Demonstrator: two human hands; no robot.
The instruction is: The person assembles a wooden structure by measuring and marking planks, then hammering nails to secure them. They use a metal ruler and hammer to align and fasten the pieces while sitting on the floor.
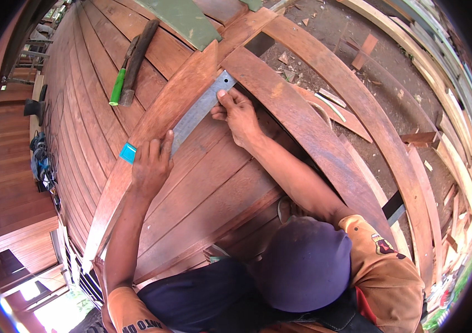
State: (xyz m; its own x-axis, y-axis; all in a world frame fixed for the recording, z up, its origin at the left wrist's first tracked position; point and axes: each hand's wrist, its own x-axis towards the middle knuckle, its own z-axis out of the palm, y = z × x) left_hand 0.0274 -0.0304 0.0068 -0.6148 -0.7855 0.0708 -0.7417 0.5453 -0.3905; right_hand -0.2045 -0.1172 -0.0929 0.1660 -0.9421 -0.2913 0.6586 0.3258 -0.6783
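Observation:
A steel try square [200,111] lies along the inner edge of a curved reddish plank [177,91]. My right hand [239,116] pinches its blade near the far end, just below the hole there. With fingers stretched over the nearer part, my left hand [151,166] presses the square down. The square's blue end [127,152] shows left of that hand, and the joint between blade and blue end is hidden under my fingers. Beneath the blade run fitted boards [208,150]. A second curved plank [291,116] passes to the right of my right hand.
A green-handled tool [118,87] and a dark stick-like piece [140,58] lie on the planking at upper left. A green board [186,22] sits at the top. Rightward, curved timbers [397,166] stand over ground strewn with offcuts. My bent knee [302,263] is at the bottom.

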